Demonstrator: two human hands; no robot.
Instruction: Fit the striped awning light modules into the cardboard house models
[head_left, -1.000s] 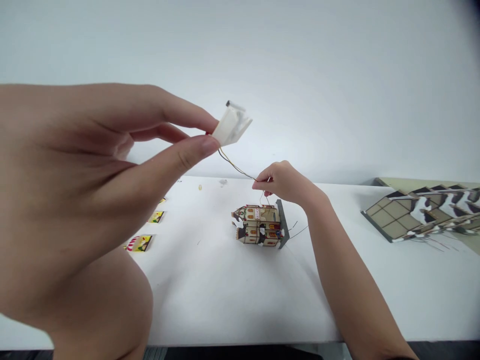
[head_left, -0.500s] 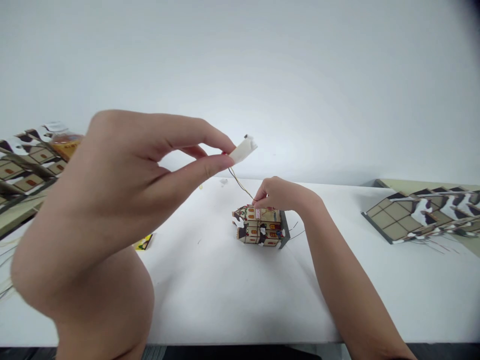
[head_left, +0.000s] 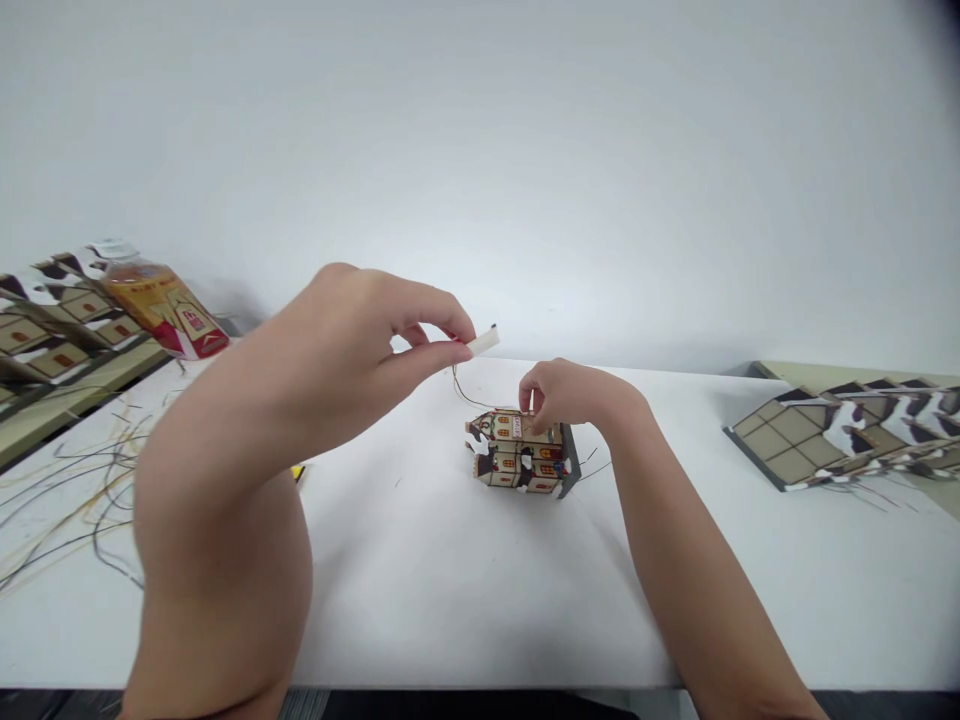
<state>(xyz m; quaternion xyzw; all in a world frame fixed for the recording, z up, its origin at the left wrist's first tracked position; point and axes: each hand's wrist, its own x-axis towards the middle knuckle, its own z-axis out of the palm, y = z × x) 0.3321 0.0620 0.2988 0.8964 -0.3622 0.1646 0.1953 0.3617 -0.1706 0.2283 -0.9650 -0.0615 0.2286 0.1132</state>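
Observation:
My left hand [head_left: 405, 335] is raised above the table, thumb and finger pinching a small white strip [head_left: 485, 341] that looks like folded tape. A pair of thin wires [head_left: 469, 397] hangs below it and runs to the model house [head_left: 525, 468]. The house lies on its side, with painted windows, a small sign and white snow-like patches; its dark base faces right. My right hand [head_left: 559, 392] is closed at the upper side of the house, thumb resting against its wall. Its other fingertips are partly hidden behind the house.
More model houses [head_left: 847, 430] stand in a row on the right, and others [head_left: 60, 325] at the far left. A drink bottle [head_left: 161, 300] leans near the left ones. Loose wires [head_left: 82, 500] spread over the white table [head_left: 450, 600]. A wall rises behind.
My left hand has come down and away from me with the white strip, and the wires now sag. My right hand has shifted slightly along the house, its thumb now against the wall.

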